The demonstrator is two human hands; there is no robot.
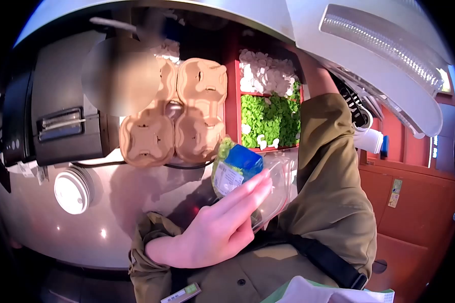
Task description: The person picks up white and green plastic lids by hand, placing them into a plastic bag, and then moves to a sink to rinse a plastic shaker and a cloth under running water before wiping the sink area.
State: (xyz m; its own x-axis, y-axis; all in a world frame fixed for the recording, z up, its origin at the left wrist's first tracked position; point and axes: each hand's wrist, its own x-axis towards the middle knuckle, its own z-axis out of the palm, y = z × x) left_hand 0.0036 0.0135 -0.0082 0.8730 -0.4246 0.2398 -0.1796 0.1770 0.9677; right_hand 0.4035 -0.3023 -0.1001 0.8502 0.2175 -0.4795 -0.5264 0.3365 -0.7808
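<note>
Matt cardboard trays (pixel 202 83); glossy plastic container (pixel 279 184)

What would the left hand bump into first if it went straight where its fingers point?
The left hand would probably bump the clear plastic container first. Depth is hard to judge, though: if it passed above that, the right sleeve looks next in line.

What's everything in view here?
Counter: one, pale grey, underneath.
Machine: one, grey, left.
Lid stack: one, white, lower left.
Cardboard carrier: at least one, brown, centre.
Blurred disc: one, tan, upper left.
Tray: one, red, right of carrier.
Pale pieces: many, white, tray's far section.
Curled pieces: many, green, tray's near section.
Packet: one, green and blue, centre.
Container: one, clear, beside packet.
Housing: one, white, upper right.
Cabinet: one, red, right.
Left hand: one, bare, at packet.
Right arm: one, olive-sleeved, beside tray.
</note>
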